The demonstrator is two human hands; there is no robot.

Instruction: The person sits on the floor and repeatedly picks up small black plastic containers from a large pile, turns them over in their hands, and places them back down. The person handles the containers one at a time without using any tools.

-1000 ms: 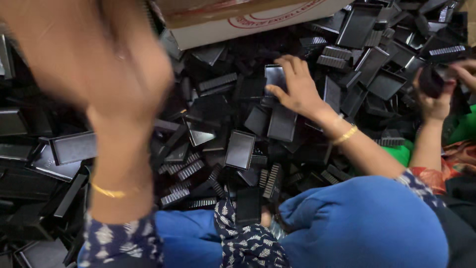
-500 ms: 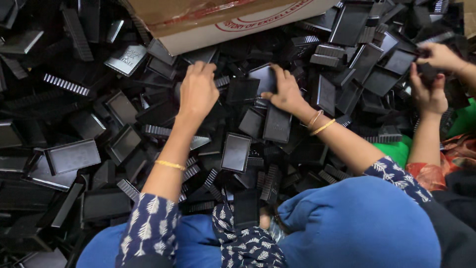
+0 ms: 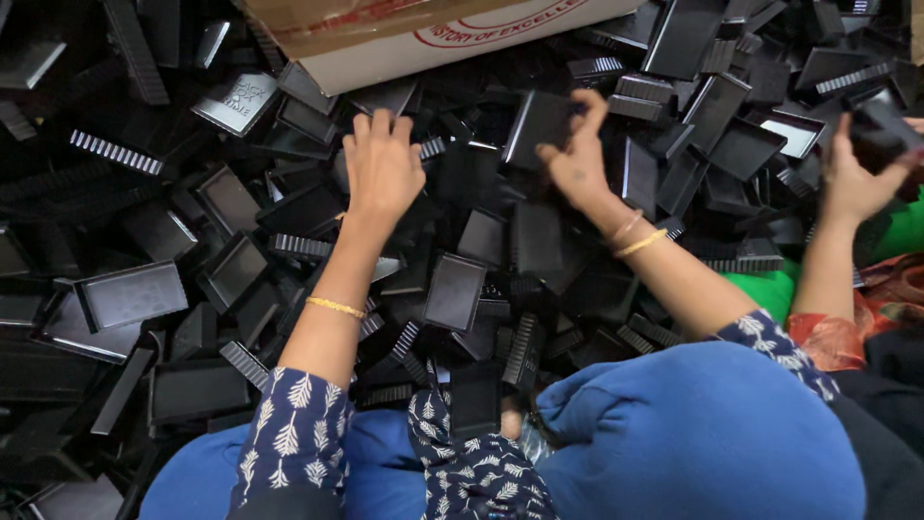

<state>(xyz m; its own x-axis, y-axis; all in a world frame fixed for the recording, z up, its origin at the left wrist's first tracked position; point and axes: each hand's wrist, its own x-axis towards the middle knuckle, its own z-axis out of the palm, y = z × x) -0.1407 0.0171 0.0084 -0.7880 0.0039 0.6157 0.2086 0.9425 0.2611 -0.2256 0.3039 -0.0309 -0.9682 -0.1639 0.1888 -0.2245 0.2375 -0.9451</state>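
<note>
— While the right hand (image 3: 577, 159) pinches a black plastic tray (image 3: 541, 123) just below the cardboard box (image 3: 385, 39), what about the left?
— Left hand (image 3: 383, 169) lies spread, pressing the pile (image 3: 173, 289). Trays look light, stiff; grip rims.

Left hand (image 3: 383, 171): palm down, back of hand toward camera, fingers (image 3: 377, 127) extended forward and close together, thumb out to side. Wrist straight, forearm bare, thin gold bangle well behind knuckles, patterned blue sleeve at elbow. Right hand (image 3: 575, 154): raised, fingers (image 3: 589, 104) curled, thumb set opposite fingertips in pinch, wrist bent slightly inward. Two bangles just behind wrist, forearm bare, running back and rightward to patterned sleeve. Both arms reach forward, hands well apart.
</note>
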